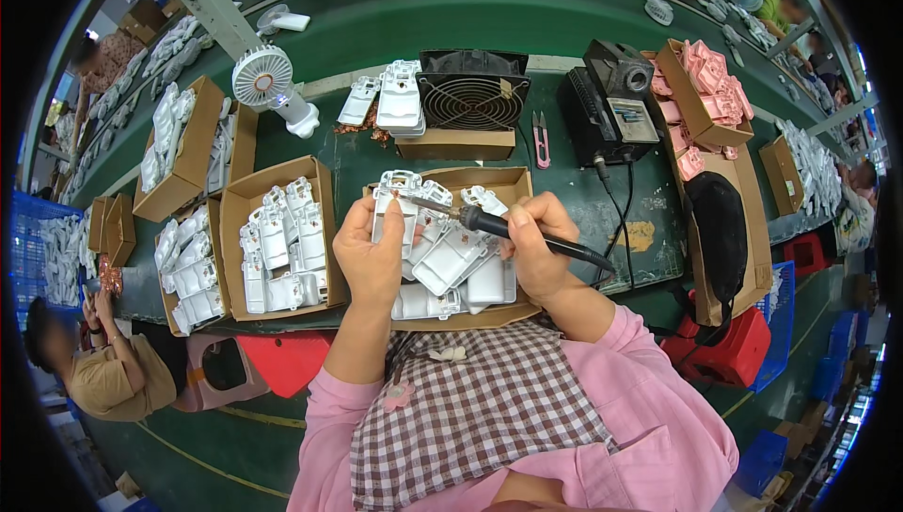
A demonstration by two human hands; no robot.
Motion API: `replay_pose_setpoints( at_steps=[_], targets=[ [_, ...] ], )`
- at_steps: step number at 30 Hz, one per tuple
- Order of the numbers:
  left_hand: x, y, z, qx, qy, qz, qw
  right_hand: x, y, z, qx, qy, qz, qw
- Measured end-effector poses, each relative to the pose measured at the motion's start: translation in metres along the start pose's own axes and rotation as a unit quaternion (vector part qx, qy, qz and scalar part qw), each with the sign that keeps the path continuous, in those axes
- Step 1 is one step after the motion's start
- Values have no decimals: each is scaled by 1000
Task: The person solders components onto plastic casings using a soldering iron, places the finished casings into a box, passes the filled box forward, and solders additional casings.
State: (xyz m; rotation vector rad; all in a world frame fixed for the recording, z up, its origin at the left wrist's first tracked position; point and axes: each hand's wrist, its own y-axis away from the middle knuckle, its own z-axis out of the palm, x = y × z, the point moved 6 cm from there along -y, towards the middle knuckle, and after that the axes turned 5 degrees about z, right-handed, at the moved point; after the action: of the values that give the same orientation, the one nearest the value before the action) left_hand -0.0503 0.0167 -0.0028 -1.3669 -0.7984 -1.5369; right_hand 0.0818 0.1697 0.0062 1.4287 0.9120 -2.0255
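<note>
My left hand (370, 253) is closed on a white plastic housing (392, 204), held up over the near-left side of a cardboard box (517, 180). In my right hand (543, 244) is a soldering iron (489, 222) with a black handle, gripped like a pen. Its metal tip points left and reaches the upper part of the housing; whether it touches cannot be made out. Below both hands, more white housings (450, 256) lie heaped in the box. The iron's cord leads off from the right of my hand.
Left stands a box of white housings (282, 239). Behind are a white handheld fan (266, 79), a black square fan (473, 94) and stacked housings (400, 98). To the right are red-handled snips (541, 141), a black soldering station (616, 112) and a box of pink parts (705, 89). A co-worker (113, 362) sits left.
</note>
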Motion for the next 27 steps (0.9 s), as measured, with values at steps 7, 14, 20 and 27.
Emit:
replay_pose_setpoints(
  at_steps=[7, 14, 20, 27],
  targets=[
    [-4, 1, -2, -8, -31, 10, 999, -5, -2, 2, 5, -39, 0, 999],
    [-7, 0, -4, -1, -67, 36, 997, 1, -1, -1, 2, -45, 3, 999],
    [-4, 1, -1, -10, -57, 34, 998, 0, 0, 0, 1, -42, 5, 999],
    [-6, 0, 0, -4, -62, 12, 998, 0, -3, 1, 0, -57, 14, 998]
  ],
)
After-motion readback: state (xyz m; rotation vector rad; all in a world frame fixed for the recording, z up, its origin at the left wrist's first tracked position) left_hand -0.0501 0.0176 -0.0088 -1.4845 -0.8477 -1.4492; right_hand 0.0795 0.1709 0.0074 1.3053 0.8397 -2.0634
